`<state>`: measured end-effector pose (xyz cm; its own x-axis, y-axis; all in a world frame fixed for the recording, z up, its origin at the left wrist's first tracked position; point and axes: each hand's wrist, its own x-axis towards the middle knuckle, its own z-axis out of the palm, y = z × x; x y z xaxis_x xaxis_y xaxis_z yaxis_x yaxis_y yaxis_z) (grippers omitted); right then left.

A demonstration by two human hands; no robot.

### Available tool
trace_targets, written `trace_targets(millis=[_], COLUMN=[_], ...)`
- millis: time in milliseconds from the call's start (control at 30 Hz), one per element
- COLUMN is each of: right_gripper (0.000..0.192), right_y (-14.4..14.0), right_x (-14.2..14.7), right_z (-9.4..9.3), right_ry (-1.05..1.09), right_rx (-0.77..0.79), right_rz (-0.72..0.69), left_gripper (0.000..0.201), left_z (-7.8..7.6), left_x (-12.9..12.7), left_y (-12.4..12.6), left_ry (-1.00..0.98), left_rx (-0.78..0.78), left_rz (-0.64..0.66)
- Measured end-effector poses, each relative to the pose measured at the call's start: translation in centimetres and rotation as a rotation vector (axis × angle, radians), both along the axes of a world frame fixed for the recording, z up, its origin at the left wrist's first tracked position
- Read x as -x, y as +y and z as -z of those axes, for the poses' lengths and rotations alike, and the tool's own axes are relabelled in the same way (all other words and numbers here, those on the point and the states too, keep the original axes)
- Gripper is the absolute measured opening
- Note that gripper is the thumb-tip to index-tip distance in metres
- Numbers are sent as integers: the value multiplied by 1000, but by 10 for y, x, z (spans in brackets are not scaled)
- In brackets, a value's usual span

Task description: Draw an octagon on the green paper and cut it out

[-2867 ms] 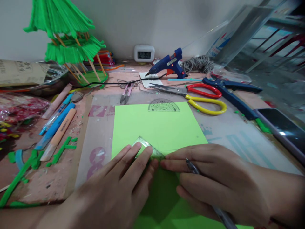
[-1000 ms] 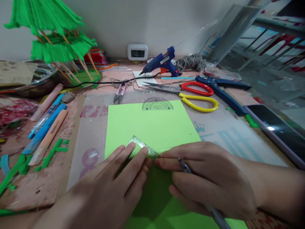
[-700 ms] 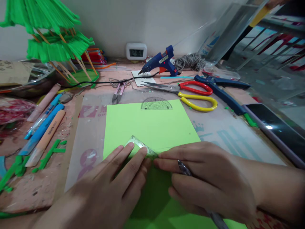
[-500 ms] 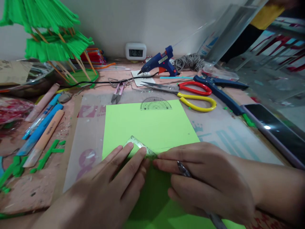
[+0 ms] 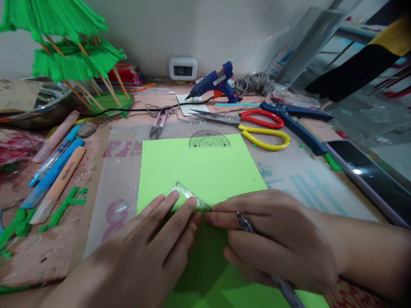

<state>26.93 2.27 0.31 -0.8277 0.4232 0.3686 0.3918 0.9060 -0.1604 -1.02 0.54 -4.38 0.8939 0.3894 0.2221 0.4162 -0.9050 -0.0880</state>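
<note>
A sheet of light green paper (image 5: 195, 164) lies before me, its near part shaded under my hands. My left hand (image 5: 160, 239) rests with fingers stretched out on a small clear set square (image 5: 185, 188), pressing it against the paper. My right hand (image 5: 276, 239) has a dark pen (image 5: 245, 222) tucked between its fingers, the tip pointing up and away. Its index finger and thumb reach the right corner of the set square. Beyond the hands, a clear protractor (image 5: 209, 140) lies across the sheet's far edge.
Beyond the paper are scissors (image 5: 265, 140), small pliers (image 5: 158, 124), blue pliers (image 5: 298, 124) and a glue gun (image 5: 215, 83). A phone (image 5: 369, 175) lies right; markers (image 5: 61, 182) lie left. A green tiered model (image 5: 80, 60) stands back left. Another person's dark sleeve (image 5: 356, 70) shows right.
Both hands stay nearly still, fingers on the set square. The other person's dark and yellow sleeve at the upper right has moved further right and lower.
</note>
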Motion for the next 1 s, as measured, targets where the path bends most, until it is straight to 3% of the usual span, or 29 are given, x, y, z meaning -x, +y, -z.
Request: trace_targets(millis=[633,1000], right_gripper=[27,40], right_y=[-1,4], right_x=[0,2], right_z=[0,-6], right_ry=[10,7], right_rx=[8,-15], right_rz=[30,-48], left_gripper=[73,68], left_z=[-1,-2], left_x=[-1,-5], left_y=[1,5], left_ry=[3,6], left_rx=[-17,-43], left_rz=[-1,7])
